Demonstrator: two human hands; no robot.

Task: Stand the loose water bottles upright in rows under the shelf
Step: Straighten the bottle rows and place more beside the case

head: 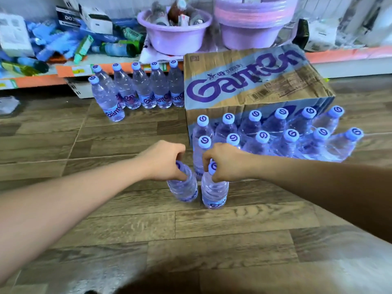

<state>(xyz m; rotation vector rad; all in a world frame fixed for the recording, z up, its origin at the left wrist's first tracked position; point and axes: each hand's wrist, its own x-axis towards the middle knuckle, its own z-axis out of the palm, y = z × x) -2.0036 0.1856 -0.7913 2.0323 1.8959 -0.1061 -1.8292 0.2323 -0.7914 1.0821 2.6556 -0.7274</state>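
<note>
My left hand (pixel 163 159) grips the neck of a clear water bottle (pixel 184 188) with a pale blue cap, upright on the wood floor. My right hand (pixel 228 161) grips the cap of a second bottle (pixel 214 193) right beside it. Just behind them stands a block of several upright bottles (pixel 275 134), the nearest one (pixel 200 153) touching distance from my hands. Far left, under the shelf edge (pixel 63 71), a row of several bottles (pixel 148 90) stands upright, with one more bottle (pixel 108 100) in front of its left end.
A brown Ganten carton (pixel 250 81) lies behind the block, to the right of the row. The shelf above holds purple basins (pixel 174 32), boxes and blue packets. Bare wood-pattern floor (pixel 127 132) stretches between my hands and the row.
</note>
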